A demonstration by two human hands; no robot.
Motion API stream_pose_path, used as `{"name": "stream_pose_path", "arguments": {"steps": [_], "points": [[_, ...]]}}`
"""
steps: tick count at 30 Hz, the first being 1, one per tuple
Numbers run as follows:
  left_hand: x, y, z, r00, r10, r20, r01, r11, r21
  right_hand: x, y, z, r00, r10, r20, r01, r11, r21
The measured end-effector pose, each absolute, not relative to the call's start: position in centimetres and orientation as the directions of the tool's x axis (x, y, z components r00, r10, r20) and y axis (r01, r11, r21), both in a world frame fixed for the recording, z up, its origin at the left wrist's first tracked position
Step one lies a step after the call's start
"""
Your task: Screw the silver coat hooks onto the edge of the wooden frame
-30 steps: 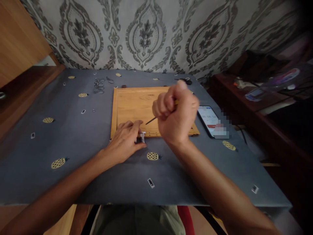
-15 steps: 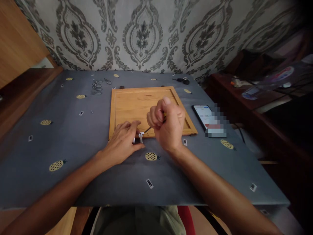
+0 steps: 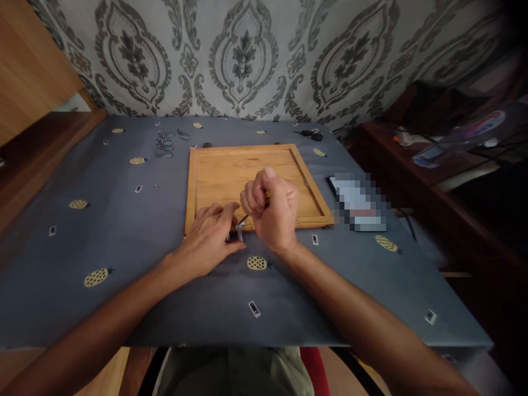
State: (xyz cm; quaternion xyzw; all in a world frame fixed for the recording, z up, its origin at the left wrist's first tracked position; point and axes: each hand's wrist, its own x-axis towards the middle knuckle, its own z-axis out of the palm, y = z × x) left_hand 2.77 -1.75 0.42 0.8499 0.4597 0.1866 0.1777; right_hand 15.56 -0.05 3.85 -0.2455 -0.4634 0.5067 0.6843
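Observation:
A framed wooden panel point(image 3: 223, 181) lies flat on the cloth-covered table. My left hand point(image 3: 208, 234) rests at its front edge, thumb and fingers closed around a small silvery metal fitting point(image 3: 240, 231). A screwdriver point(image 3: 244, 220) is gripped in my right hand point(image 3: 274, 209), which is in a fist above the panel with the thumb on top. Only the dark shaft and a bit of yellow handle show; the rest is hidden by the fingers. Its tip meets the fitting, though the exact contact is too small to make out.
Several metal pieces point(image 3: 165, 144) lie at the back left, and a tiny part point(image 3: 156, 187) sits left of the panel. Black-handled scissors point(image 3: 311, 134) lie at the back right. A phone point(image 3: 342, 192) is right of the panel; a plastic bottle point(image 3: 457, 140) is farther right.
My right hand has shifted slightly left, and the screwdriver shaft stands steeper against the fitting. My left hand stays in place. The whole view has moved a little.

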Motion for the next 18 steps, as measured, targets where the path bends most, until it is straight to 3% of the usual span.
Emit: {"name": "stream_pose_path", "arguments": {"steps": [4,18], "points": [[2.8,-1.8,0.5,0.499,0.852,0.155,0.714,-0.507,0.483,15.2,-0.3,3.3,0.150,0.910,0.385,-0.453,0.410,-0.792],[2.8,-1.7,0.3,0.495,0.857,0.146,0.713,-0.496,0.495,16.7,-0.3,4.0,0.191,0.896,0.402,-0.399,0.445,-0.802]]}}
